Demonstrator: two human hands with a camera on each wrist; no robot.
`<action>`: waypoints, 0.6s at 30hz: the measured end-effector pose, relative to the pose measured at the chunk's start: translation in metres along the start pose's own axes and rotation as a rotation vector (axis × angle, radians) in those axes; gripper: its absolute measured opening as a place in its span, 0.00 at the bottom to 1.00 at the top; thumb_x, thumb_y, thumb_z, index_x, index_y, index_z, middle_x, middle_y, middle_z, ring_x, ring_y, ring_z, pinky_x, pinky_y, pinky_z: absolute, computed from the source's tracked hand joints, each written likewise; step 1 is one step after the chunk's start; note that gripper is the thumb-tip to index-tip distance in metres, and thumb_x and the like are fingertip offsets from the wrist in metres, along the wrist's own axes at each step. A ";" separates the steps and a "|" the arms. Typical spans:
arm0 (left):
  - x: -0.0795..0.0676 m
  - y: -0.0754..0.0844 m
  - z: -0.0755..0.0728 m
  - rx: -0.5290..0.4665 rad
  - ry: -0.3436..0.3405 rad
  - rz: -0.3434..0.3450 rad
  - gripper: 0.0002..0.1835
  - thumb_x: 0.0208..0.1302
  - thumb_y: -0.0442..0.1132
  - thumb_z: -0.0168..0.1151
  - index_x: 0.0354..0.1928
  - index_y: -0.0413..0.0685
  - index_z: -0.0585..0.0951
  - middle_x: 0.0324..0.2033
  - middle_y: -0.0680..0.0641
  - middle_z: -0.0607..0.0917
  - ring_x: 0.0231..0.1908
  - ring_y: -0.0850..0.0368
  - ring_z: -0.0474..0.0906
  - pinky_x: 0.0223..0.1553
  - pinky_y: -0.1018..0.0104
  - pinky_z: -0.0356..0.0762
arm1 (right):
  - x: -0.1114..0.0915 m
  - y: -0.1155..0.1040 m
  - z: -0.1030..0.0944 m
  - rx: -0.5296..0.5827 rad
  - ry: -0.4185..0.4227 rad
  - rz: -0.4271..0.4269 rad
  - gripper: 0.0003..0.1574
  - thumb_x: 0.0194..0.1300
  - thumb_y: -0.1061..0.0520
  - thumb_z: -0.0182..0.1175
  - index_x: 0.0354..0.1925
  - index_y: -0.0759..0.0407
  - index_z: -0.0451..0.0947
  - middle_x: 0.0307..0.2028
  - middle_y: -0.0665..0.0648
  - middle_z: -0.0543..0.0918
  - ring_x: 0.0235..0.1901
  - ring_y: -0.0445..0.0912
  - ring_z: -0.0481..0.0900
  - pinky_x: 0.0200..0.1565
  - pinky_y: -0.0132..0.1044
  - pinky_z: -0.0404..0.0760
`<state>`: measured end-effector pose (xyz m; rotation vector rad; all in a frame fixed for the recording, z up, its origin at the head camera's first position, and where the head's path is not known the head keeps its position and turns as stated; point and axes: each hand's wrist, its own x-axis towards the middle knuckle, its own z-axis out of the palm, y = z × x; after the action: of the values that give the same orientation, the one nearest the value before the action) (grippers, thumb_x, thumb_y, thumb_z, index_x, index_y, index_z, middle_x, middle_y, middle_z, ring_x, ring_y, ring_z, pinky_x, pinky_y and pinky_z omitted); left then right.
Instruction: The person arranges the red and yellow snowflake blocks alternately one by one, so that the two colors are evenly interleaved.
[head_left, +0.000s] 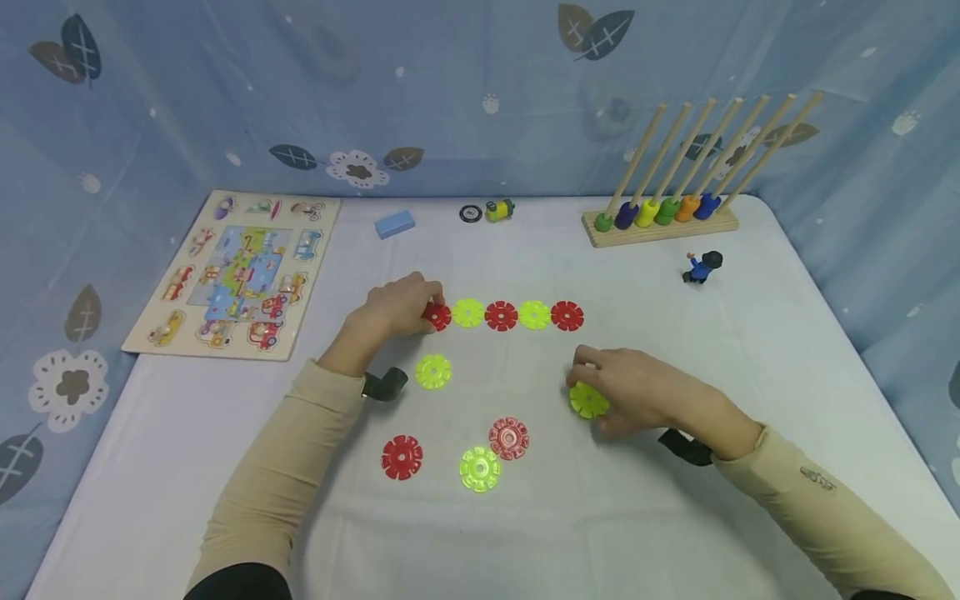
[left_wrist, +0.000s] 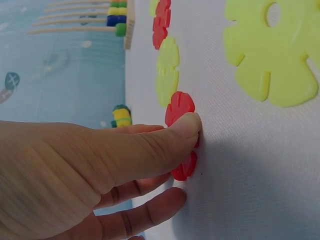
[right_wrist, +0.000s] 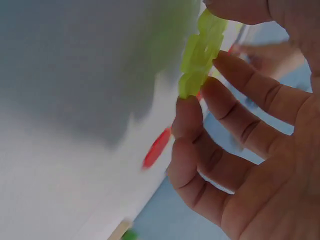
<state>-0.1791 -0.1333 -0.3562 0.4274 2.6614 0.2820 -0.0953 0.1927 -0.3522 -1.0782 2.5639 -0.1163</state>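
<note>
My left hand (head_left: pixel 396 308) pinches a red flower-shaped disc (left_wrist: pixel 181 104) between thumb and fingers, at the left end of a row on the white table. Rightward the row continues with a yellow-green disc (head_left: pixel 468 313), a red disc (head_left: pixel 501 316), another yellow-green disc (head_left: pixel 534 315) and a red disc (head_left: pixel 567 316). To the right and nearer, my right hand (head_left: pixel 637 387) holds a yellow-green flower disc (right_wrist: pixel 200 57) by its edges, raised over the table in the right wrist view. Part of that disc hides behind the fingers in the head view.
Loose discs lie nearer: yellow-green (head_left: pixel 433 372), red (head_left: pixel 401 457), and a red one (head_left: pixel 509 438) beside a yellow-green one (head_left: pixel 480 469). Farther back are a picture puzzle board (head_left: pixel 307 287), blue block (head_left: pixel 394 223), black round piece (head_left: pixel 470 214), yellow-green toy (head_left: pixel 499 210), pegged bead stand (head_left: pixel 660 231) and toy figure (head_left: pixel 701 267).
</note>
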 end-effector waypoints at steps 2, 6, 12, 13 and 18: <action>0.000 0.000 0.000 0.001 -0.001 -0.001 0.22 0.58 0.40 0.69 0.55 0.51 0.77 0.48 0.46 0.76 0.47 0.49 0.73 0.48 0.47 0.75 | -0.001 0.013 -0.002 0.019 0.006 0.046 0.32 0.46 0.51 0.74 0.52 0.48 0.77 0.50 0.52 0.76 0.42 0.46 0.79 0.49 0.46 0.82; 0.001 0.001 0.000 0.003 -0.004 -0.005 0.22 0.58 0.40 0.69 0.55 0.52 0.77 0.48 0.46 0.76 0.47 0.50 0.72 0.49 0.47 0.75 | -0.002 0.036 -0.004 0.065 0.022 0.130 0.31 0.47 0.53 0.73 0.52 0.47 0.77 0.51 0.53 0.75 0.41 0.47 0.79 0.48 0.47 0.82; 0.000 0.001 0.000 0.003 -0.004 -0.009 0.22 0.58 0.40 0.69 0.55 0.51 0.77 0.48 0.46 0.76 0.47 0.50 0.73 0.49 0.47 0.75 | 0.008 0.065 -0.007 0.084 0.062 0.196 0.30 0.48 0.53 0.71 0.52 0.48 0.78 0.51 0.54 0.75 0.42 0.49 0.78 0.49 0.49 0.81; 0.000 0.001 0.000 0.003 -0.004 -0.010 0.22 0.58 0.40 0.69 0.55 0.51 0.77 0.48 0.46 0.76 0.47 0.50 0.73 0.49 0.47 0.75 | 0.010 0.069 -0.008 0.084 0.065 0.198 0.30 0.48 0.52 0.71 0.52 0.49 0.78 0.51 0.54 0.75 0.42 0.48 0.77 0.49 0.49 0.81; 0.000 0.001 0.000 -0.002 -0.002 -0.012 0.22 0.58 0.39 0.69 0.55 0.51 0.77 0.48 0.46 0.76 0.47 0.50 0.73 0.49 0.46 0.74 | 0.019 0.085 -0.012 0.085 0.082 0.203 0.30 0.47 0.52 0.70 0.52 0.51 0.78 0.49 0.54 0.76 0.41 0.48 0.77 0.48 0.48 0.81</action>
<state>-0.1788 -0.1319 -0.3561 0.4109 2.6610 0.2808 -0.1692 0.2381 -0.3649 -0.7931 2.6975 -0.2188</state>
